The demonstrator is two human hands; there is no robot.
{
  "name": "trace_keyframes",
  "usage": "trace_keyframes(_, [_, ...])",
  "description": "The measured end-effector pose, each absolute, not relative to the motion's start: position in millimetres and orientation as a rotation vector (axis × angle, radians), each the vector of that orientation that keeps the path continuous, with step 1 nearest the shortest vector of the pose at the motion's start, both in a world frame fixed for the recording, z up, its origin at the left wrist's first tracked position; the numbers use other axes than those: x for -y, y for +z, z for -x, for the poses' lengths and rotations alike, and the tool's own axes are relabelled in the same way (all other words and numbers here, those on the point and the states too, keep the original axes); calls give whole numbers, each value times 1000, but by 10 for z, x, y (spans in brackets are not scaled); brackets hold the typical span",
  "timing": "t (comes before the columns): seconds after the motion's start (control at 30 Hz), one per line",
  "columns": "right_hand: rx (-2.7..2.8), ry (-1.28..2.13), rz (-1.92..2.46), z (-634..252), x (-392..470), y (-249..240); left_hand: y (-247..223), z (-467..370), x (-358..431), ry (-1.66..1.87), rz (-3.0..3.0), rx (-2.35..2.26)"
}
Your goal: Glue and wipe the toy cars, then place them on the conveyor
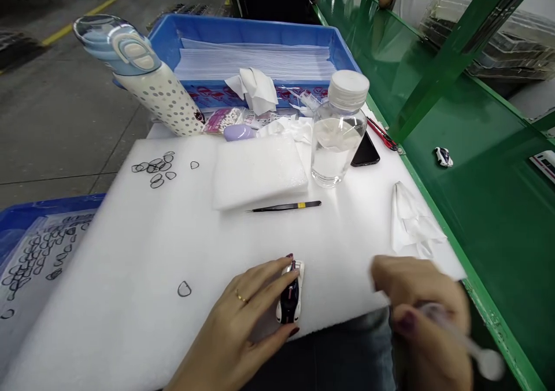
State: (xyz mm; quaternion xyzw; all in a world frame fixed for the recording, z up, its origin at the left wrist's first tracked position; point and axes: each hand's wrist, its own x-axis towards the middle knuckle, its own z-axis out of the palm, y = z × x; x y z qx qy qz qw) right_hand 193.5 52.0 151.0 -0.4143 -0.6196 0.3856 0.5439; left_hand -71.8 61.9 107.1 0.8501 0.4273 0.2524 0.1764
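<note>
Low on the white foam sheet [143, 252], my left hand [243, 316] grips a small black-and-white toy car [291, 298] between thumb and fingertips. The car rests on the foam near its front edge. Blurred by motion, my right hand [429, 310] is closed around a thin translucent stick-like tool [455, 333] with a pale round end; its exact kind cannot be made out. A single black ring [184, 288] lies left of my left hand. Black tweezers [284, 206] with a yellow band lie beyond the car, by a white foam block [260, 171].
A clear bottle [338, 131] of liquid stands near a phone [366, 151] and a red cutter [382, 133]. Behind are a dotted flask [147, 78] and a blue tray [260, 29]. More black rings [154, 165] lie left. A green ledge [477, 206] bears another toy car [443, 157].
</note>
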Motion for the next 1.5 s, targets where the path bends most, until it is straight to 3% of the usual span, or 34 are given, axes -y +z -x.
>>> trace_keyframes(0.2, [1019,-127,1904,-3440,-1537,1941,1046,698,-618,703,-2356,-1226])
trace_keyframes(0.3, [989,-51,2584,-4134,-2191,1816,1042,695,-623,699,-2335,-1242])
trace_keyframes(0.4, [1001,46,2900,-4441,-2466,1544,1035,699,-624,710,-2341,-1235])
trace_keyframes(0.57, [1044,-34,2779,-4508,-2472,1221,1033,698,-621,709,-2351,-1245])
trace_keyframes(0.77, [1083,-149,2726,-4557,-2401,1224,1016,691,-616,705,-2371,-1248])
trace_keyframes(1.1, [2193,32,1480,-3204,-1605,1546,1014,706,-610,690,-2365,-1274])
trace_keyframes(1.3, [2584,17,1619,-2711,-1452,1472,934,731,-579,656,-2365,-1294])
trace_keyframes(1.5, [2557,-100,1751,-2721,-1415,1427,972,732,-594,671,-2392,-1266])
